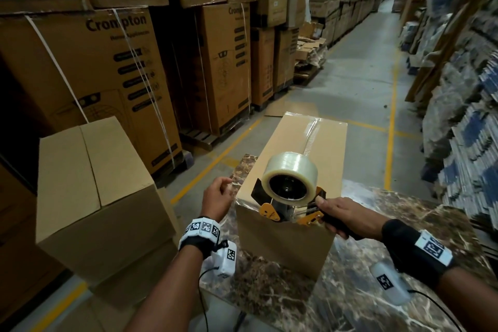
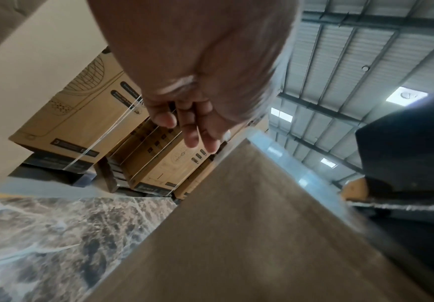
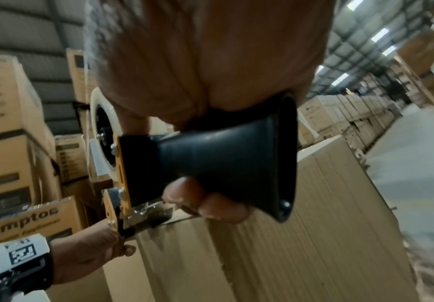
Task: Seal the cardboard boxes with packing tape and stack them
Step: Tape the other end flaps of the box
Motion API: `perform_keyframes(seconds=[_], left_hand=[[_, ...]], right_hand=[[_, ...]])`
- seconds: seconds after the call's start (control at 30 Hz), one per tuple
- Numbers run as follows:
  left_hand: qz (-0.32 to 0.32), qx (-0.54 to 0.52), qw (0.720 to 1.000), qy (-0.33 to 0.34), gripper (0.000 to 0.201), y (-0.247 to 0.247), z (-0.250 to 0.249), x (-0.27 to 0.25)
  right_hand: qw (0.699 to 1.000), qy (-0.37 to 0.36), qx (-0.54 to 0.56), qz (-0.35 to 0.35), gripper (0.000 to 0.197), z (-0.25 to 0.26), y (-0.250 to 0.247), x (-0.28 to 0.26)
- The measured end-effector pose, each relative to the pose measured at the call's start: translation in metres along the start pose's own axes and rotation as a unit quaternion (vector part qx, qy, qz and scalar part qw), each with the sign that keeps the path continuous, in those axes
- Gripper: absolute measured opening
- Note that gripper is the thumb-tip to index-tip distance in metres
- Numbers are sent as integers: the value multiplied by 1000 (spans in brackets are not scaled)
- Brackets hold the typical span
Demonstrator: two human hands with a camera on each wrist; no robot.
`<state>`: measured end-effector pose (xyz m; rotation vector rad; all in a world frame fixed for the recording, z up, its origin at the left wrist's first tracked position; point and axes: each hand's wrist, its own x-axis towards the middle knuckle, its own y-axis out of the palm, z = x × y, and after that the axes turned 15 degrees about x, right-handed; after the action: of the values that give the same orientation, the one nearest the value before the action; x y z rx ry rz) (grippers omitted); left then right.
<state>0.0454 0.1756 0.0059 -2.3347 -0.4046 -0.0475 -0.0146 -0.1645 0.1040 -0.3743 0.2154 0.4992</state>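
Head view dim, warm cast; wide-angle bends edges, blue-white shelf stacks smeared at right. Glare streak on clear tape strip atop plain brown cardboard box. Both wrist views motion-blurred, palms soft; rectangular ceiling skylights blown out. Marble-patterned counter smeared.

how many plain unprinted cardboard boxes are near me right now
2: one box on the marble table being taped, another plain box beside the table at my left. More may be hidden.

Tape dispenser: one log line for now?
right hand grips orange-black tape dispenser | at near edge of brown cardboard box | left hand free beside box
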Motion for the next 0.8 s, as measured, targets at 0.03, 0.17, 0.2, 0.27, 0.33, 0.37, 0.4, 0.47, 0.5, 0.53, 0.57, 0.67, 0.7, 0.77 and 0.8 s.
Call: perform_keyframes(seconds=[0.03,0.17,0.2,0.27,0.33,0.37,0.4,0.47,0.5,0.53,0.57,0.67,0.7,0.77,0.8], left_hand=[[-13,-3,1000,-9,7,-2,-1,1],[-32,19,999,-11,53,-2,-8,-6],[-28,30,999,-13,56,1,-9,-9],[-15,27,999,-36,51,6,-9,-13],[-13,-6,997,-69,44,10,-7,-14],[-14,-19,996,-84,41,11,-6,-15],[-15,-30,995,-93,39,11,-6,-16],[-13,-42,993,-110,37,10,-8,-17],[-13,-46,992,-120,36,10,-9,-17],[-15,-49,991,-126,36,10,-10,-17],[-16,-48,990,-132,36,10,-12,-17],[-28,-24,990,-134,42,11,-17,-20],[-32,-8,990,-136,43,11,-19,-21],[-40,10,989,-141,41,9,-24,-22],[-43,13,989,-142,40,8,-25,-22]], right_hand=[[1000,2,3,-1,59,0,0,0],[1000,20,10,-1,57,2,-1,-2],[1000,21,10,3,58,2,-2,-2],[1000,20,10,15,60,1,-3,1],[1000,12,13,23,64,-3,-4,4],[1000,7,12,26,66,-5,-5,6],[1000,3,9,28,67,-7,-5,7],[999,-5,1,33,67,-8,-6,9],[999,-8,-7,34,67,-8,-6,10],[999,-11,-15,33,68,-8,-6,10],[999,-13,-21,32,69,-8,-6,10],[999,-17,-26,25,71,-11,-6,8],[999,-16,-27,22,71,-12,-7,7],[999,-14,-32,17,77,-14,-10,3],[999,-14,-34,14,82,-17,-14,0]])
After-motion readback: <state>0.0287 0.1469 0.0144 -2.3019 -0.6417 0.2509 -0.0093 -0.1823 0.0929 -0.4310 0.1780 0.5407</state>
